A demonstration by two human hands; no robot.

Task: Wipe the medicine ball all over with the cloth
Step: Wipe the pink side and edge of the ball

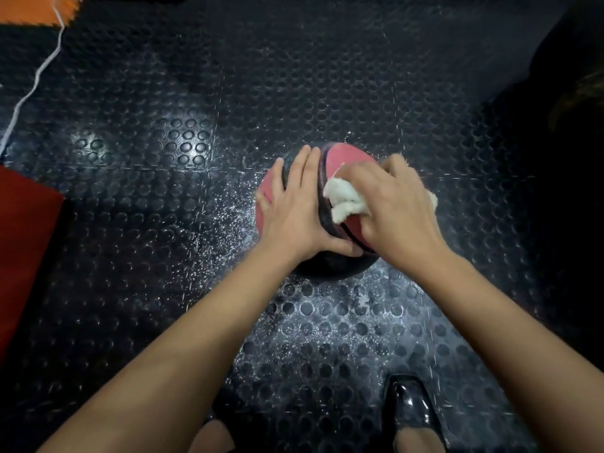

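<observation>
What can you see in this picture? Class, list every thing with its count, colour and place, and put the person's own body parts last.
medicine ball: one, pink and black, on the floor at centre
cloth: one, white, bunched on the ball under the right hand
floor: one, black with round studs, dusted with white specks near the ball
cord: one, white, trailing across the floor at upper left
red mat: one, at the left edge
orange mat: one, top left corner
shoe: one, glossy black, bottom right
left hand: one, fingers straight, pressing on the ball
right hand: one, gripping the cloth on the ball
</observation>
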